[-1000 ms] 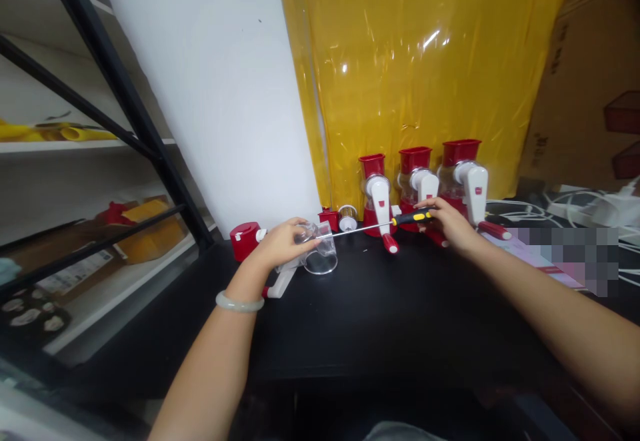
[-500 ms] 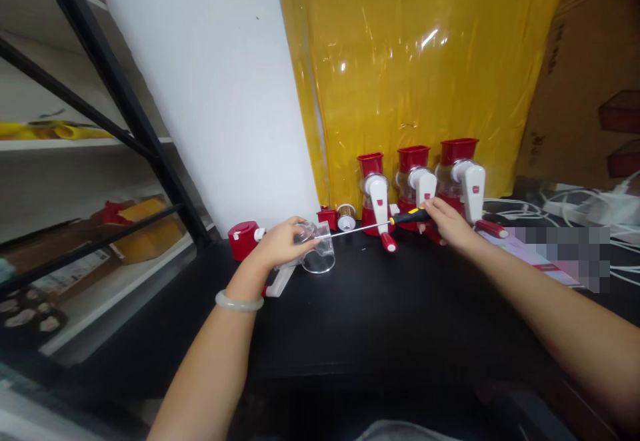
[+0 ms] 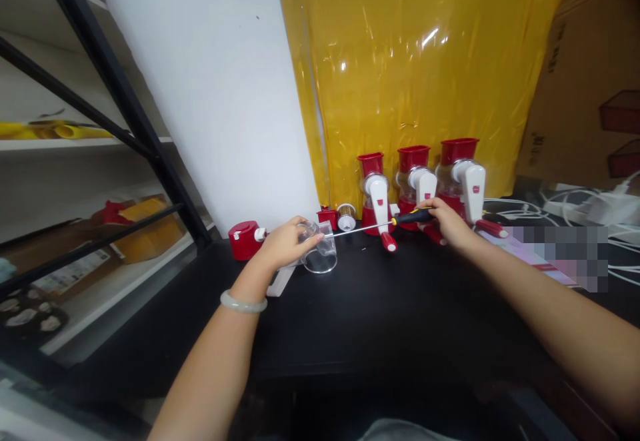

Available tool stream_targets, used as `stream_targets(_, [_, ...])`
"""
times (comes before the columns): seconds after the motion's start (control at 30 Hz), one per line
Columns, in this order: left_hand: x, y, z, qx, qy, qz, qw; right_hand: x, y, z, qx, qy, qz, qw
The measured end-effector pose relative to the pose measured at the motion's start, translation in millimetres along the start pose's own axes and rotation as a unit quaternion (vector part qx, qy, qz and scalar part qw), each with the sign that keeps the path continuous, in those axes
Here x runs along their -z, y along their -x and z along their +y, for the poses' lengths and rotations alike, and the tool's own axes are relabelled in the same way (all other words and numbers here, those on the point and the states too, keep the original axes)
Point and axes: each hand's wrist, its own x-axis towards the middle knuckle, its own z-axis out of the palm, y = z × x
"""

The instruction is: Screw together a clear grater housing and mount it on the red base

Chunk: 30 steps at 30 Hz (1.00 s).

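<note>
My left hand [image 3: 290, 244], a pale bangle on its wrist, is closed around a clear plastic grater body [image 3: 323, 262] lying on its side on the black table. My right hand [image 3: 447, 224] grips the black-and-yellow handle of a screwdriver [image 3: 365, 226]. Its long shaft points left, and the tip reaches the clear body near my left fingers; exactly where it touches I cannot tell. Under the left hand lies a white crank handle [image 3: 281, 282], partly hidden. A red base part [image 3: 244, 241] stands just left of that hand.
Three red-and-white rotary graters [image 3: 376, 194] stand along the back by a yellow plastic curtain [image 3: 425, 61]. Near them lie a metal grating drum [image 3: 346, 216] and a red piece [image 3: 327, 218]. White cables [image 3: 530, 204] lie at right; a black-framed shelf [image 3: 125, 114] borders the left.
My left hand and the clear body have shifted slightly right. The screwdriver has moved a little right too, and the fingers of my right hand have changed position on its handle.
</note>
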Motion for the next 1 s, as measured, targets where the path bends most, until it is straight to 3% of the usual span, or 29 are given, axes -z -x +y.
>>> stream_targets(0.1, [-1.3, -0.5, -0.6, -0.001, -0.004, 0.003, 1.0, -0.6, 5.0, -2.9, -0.038, -0.015, 0.014, 0.999])
stream_targets(0.57, [-2.4, -0.8, 1.7, 0.002, -0.009, 0.016, 1.0, 2.8, 9.1, -9.2, -0.016, 0.016, -0.031, 0.999])
stream_targets(0.8, [-3.0, -0.9, 1.2, 0.006, -0.015, 0.013, 1.0, -1.0, 6.2, -11.6, -0.036, -0.075, -0.004, 0.997])
stream_targets(1.0, [-3.0, -1.0, 0.4, 0.009, -0.017, 0.006, 1.0, -0.3, 7.5, -14.2, -0.017, -0.039, 0.019, 0.999])
